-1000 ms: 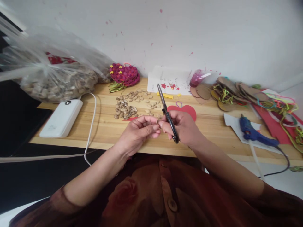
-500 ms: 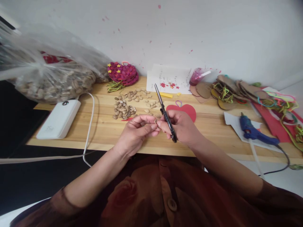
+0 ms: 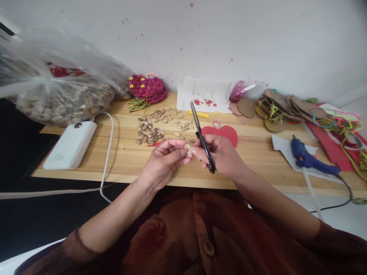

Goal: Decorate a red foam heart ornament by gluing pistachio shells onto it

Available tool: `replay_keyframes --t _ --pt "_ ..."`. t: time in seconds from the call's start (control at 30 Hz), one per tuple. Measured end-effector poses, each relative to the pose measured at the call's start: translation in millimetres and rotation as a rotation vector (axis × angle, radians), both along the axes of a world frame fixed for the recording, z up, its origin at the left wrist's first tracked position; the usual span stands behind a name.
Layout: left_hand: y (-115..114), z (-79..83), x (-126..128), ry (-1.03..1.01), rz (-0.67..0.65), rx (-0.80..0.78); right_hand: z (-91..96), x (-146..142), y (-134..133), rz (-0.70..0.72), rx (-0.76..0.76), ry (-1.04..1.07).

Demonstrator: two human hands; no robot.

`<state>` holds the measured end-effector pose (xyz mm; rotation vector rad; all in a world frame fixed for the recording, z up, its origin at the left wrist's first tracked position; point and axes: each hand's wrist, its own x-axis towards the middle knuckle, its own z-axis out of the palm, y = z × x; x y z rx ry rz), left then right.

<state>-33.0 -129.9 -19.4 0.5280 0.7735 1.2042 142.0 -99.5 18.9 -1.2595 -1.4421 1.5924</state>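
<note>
My left hand (image 3: 168, 160) pinches a small pale peanut shell (image 3: 188, 147) between thumb and fingers. Its light inner side is turned up towards me. The thumb and fingertip of my right hand (image 3: 219, 152) meet the same shell from the other side. Also in my right hand are black-handled scissors (image 3: 204, 147), seen edge-on with the silver blade pointing up and away. Behind my hands lie a pile of peanut shells (image 3: 149, 131) and more shells (image 3: 164, 114) spread beyond it. A red apple-shaped card (image 3: 226, 133) is partly covered by my right hand.
Far left sits a clear bag of shells (image 3: 65, 95), by a white power bank (image 3: 71, 147) with a cable. A purple decorated piece (image 3: 149, 88), a white sheet (image 3: 185, 97) and a cup (image 3: 239, 91) line the wall. A blue glue gun (image 3: 311, 158) lies right.
The peanut shell has turned between my fingertips, so its pale inside now faces up. The scissors have shifted slightly; both hands stay in nearly the same place.
</note>
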Motion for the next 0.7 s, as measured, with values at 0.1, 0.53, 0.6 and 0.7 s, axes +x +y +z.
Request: replay_keyframes --t 0.1,0.53,0.6,0.7 --pt "-0.3 2.5 1.1 0.024 0.026 0.007 1.3 -1.1 0.2 -0.017 -0.009 -0.006" --pt "-4.1 3.1 2.4 0.014 -0.027 0.045 -2.0 -1.4 -2.0 0.006 -0.018 -0.026" --pt "-4.3 3.6 1.6 -0.002 -0.044 0.031 -3.0 -0.1 -2.3 0.016 0.013 -0.022" --pt "-3.7 5.9 -0.8 -0.043 -0.046 0.007 -7.1 7.3 -3.9 0.008 0.112 -0.074"
